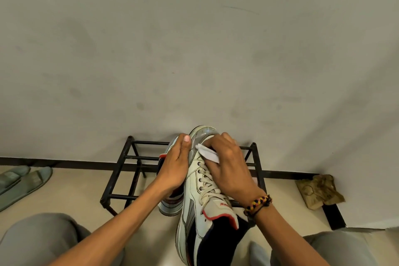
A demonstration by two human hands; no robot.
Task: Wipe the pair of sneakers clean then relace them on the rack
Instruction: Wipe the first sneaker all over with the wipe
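Right now the right hand [228, 166] pinches a white cloth [208, 153] in its grip against the toe of the nearer sneaker [200, 198]; beside it the left hand [176, 164] lies flat, fingers straight, steadying that sneaker on the rack [121, 170]. Behind the left hand sits the second sneaker [170, 203]. Wiping seems underway; next likely calls for working along the sides. Red tongue lettering is unreadable.

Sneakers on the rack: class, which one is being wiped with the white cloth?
The nearer, laced sneaker: the right hand presses the white cloth on it; the other sneaker lies behind the left hand.
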